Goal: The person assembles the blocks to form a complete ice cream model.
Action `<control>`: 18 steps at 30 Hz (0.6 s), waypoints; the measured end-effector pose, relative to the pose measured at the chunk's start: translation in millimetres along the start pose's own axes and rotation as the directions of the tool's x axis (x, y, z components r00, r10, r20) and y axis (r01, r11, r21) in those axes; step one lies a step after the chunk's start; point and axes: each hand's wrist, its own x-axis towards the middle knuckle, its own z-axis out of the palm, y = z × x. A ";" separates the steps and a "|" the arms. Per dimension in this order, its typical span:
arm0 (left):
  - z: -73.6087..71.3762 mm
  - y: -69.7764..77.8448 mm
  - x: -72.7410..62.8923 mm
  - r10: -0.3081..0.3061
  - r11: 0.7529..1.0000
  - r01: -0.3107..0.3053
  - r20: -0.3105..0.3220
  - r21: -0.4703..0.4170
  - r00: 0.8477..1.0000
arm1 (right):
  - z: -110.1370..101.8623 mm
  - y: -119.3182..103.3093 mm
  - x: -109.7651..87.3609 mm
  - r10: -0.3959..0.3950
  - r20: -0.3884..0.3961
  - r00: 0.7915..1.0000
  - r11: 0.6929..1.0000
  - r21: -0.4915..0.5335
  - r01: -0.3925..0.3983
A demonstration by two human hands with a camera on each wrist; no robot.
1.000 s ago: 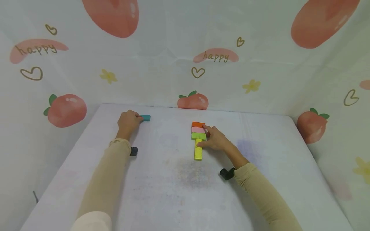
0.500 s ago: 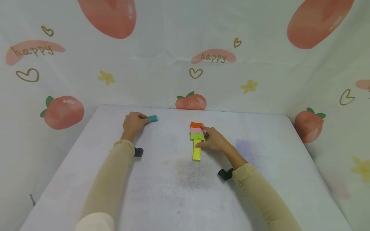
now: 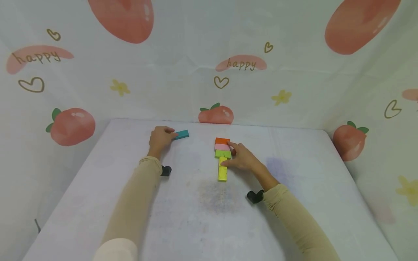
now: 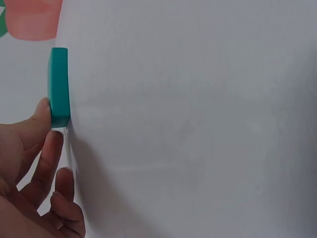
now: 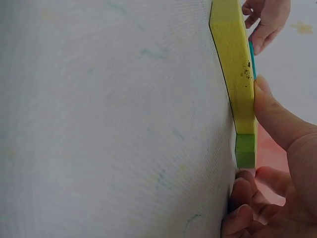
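Note:
My left hand [image 3: 161, 138] grips a teal block [image 3: 182, 134] by its left end, on the far left part of the table. In the left wrist view the thumb lies along one side of the teal block [image 4: 60, 87] and a fingertip meets its lower end. Right of it lie an orange block [image 3: 222, 140], a pink block [image 3: 222, 147] and a green block [image 3: 222, 154], crosswise in a column, with a yellow block [image 3: 222, 174] lengthwise below. My right hand [image 3: 243, 157] rests at the column, thumb on the yellow block, index fingertip by the orange one.
A white cloth with printed fruit [image 3: 216, 115] hangs behind the table [image 3: 183, 210]. Black wrist-worn pieces [image 3: 255, 197] show at both sleeves. Stains mark the tabletop in front of the yellow block.
My left hand has moved to the right with the teal block, closer to the column, and the block has turned slightly. The right hand and the column keep their places.

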 end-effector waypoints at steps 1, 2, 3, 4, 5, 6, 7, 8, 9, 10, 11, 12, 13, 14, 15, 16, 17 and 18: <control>1.3 1.3 -0.1 -0.004 1.000 0.004 -0.003 0.003 1.000 | 0.1 0.4 0.2 -0.001 0.000 1.000 1.000 -0.001 0.001; 2.6 2.7 -0.4 -0.006 1.000 0.006 -0.006 0.007 1.000 | 0.2 0.6 0.2 -0.001 -0.001 1.000 1.000 -0.002 0.001; 4.2 4.5 -0.7 -0.008 1.000 0.009 -0.008 0.011 1.000 | 0.4 0.9 0.5 -0.003 -0.001 1.000 1.000 -0.002 0.003; 5.7 6.4 -1.4 -0.007 1.000 0.007 -0.006 0.015 1.000 | 0.6 1.1 0.7 -0.005 -0.003 1.000 1.000 -0.002 0.005; 7.4 8.7 -2.3 -0.006 1.000 0.006 -0.005 0.018 1.000 | 0.8 1.3 0.9 -0.006 -0.004 1.000 1.000 -0.003 0.006; 9.4 10.8 -3.0 -0.005 1.000 0.005 -0.004 0.019 1.000 | 1.0 1.4 1.1 -0.006 -0.005 1.000 1.000 -0.004 0.006; 11.5 13.1 -4.0 -0.001 1.000 0.001 -0.004 0.022 1.000 | 1.0 1.6 1.1 -0.006 -0.006 1.000 1.000 -0.003 0.006; 13.6 15.6 -5.0 0.001 1.000 -0.001 -0.005 0.020 1.000 | 1.1 1.7 1.0 -0.007 -0.007 1.000 1.000 -0.003 0.007; 15.9 18.0 -6.0 0.003 1.000 -0.003 -0.004 0.019 1.000 | 1.1 1.7 0.9 -0.007 -0.008 1.000 1.000 -0.001 0.007; 18.2 20.2 -6.9 0.005 1.000 -0.005 -0.003 0.018 1.000 | 1.0 1.7 0.9 -0.007 -0.008 1.000 1.000 0.000 0.007; 20.6 22.5 -7.7 0.006 1.000 -0.006 -0.001 0.018 1.000 | 0.9 1.7 0.8 -0.007 -0.009 1.000 1.000 0.002 0.007; 23.2 24.5 -8.0 0.008 1.000 -0.008 -0.001 0.019 1.000 | 0.7 1.6 0.6 -0.007 -0.008 1.000 1.000 0.003 0.007; 25.9 26.6 -8.2 0.007 1.000 -0.007 0.000 0.019 1.000 | 0.6 1.5 0.4 -0.007 -0.008 1.000 1.000 0.003 0.007; 28.6 28.5 -8.3 0.007 1.000 -0.007 0.001 0.017 1.000 | 0.5 1.4 0.3 -0.007 -0.008 1.000 1.000 0.003 0.007; 31.2 30.4 -8.4 0.009 1.000 -0.009 0.003 0.018 1.000 | 0.4 1.2 0.0 -0.005 -0.007 1.000 1.000 0.002 0.005; 33.7 32.3 -8.4 0.013 1.000 -0.013 0.005 0.019 1.000 | 0.3 1.1 -0.1 -0.003 -0.007 1.000 1.000 0.003 0.003; 36.2 34.2 -8.5 0.015 1.000 -0.016 0.007 0.019 1.000 | 0.3 0.9 -0.2 -0.002 -0.006 1.000 1.000 0.004 0.002; 38.7 35.8 -8.3 0.017 1.000 -0.017 0.006 0.016 1.000 | 0.3 0.8 -0.2 0.000 -0.005 1.000 1.000 0.005 0.000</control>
